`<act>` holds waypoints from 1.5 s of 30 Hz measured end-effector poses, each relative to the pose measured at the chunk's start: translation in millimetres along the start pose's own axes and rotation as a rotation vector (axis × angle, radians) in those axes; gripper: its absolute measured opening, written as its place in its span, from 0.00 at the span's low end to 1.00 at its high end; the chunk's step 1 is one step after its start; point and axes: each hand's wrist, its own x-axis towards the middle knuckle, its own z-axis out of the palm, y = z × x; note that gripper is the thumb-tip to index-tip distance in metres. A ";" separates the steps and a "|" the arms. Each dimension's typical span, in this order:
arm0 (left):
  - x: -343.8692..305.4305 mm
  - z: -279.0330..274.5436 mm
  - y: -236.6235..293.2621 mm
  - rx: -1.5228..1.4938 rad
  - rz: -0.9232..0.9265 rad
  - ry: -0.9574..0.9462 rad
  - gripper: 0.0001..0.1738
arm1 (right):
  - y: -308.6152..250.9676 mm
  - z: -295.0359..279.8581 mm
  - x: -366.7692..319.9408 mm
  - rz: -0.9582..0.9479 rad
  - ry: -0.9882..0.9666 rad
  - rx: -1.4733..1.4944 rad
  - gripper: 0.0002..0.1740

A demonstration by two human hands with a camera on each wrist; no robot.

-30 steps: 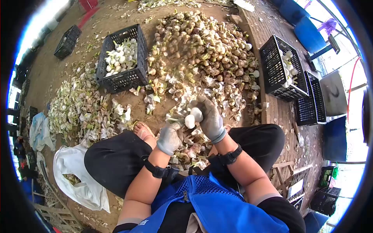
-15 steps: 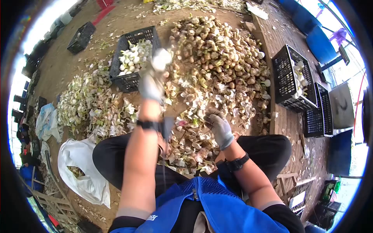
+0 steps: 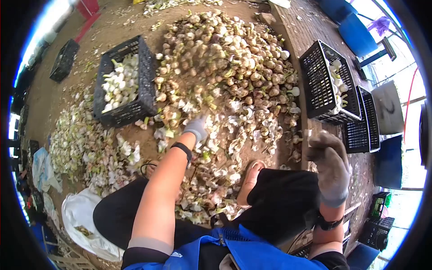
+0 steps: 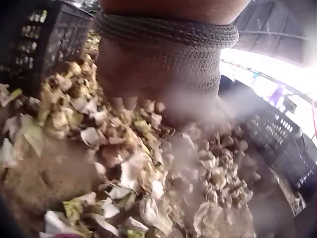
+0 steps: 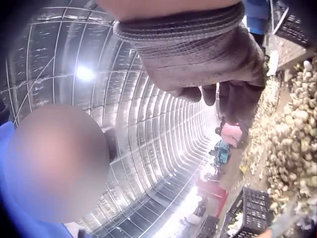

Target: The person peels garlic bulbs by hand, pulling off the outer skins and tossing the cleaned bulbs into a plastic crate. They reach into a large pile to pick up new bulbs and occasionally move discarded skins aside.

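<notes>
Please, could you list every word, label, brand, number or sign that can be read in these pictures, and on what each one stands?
No text can be read with certainty.
Blue vest: a small white mark, too small to read.
Grey panel: a dark curved mark; I cannot tell whether it is writing.
Both wrist views: nothing readable.

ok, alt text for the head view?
A person's left hand in a grey knit glove reaches down at pale papery peelings near a heap of brownish round bulbs; the right hand in a soiled grey glove is raised off to the right. Slotted black plastic crates of white bulbs flank the heap.
</notes>
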 end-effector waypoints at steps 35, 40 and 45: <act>50.2 87.3 -99.9 0.227 -0.185 0.405 0.24 | 38.4 -19.0 22.3 0.017 -0.231 -0.034 0.20; -10.7 181.7 -60.9 -0.179 0.085 0.828 0.18 | 46.8 -43.2 46.5 -0.010 -0.641 0.019 0.21; -6.9 207.7 15.3 -0.265 0.314 0.363 0.30 | 59.4 -42.2 41.9 -0.159 -0.536 0.185 0.21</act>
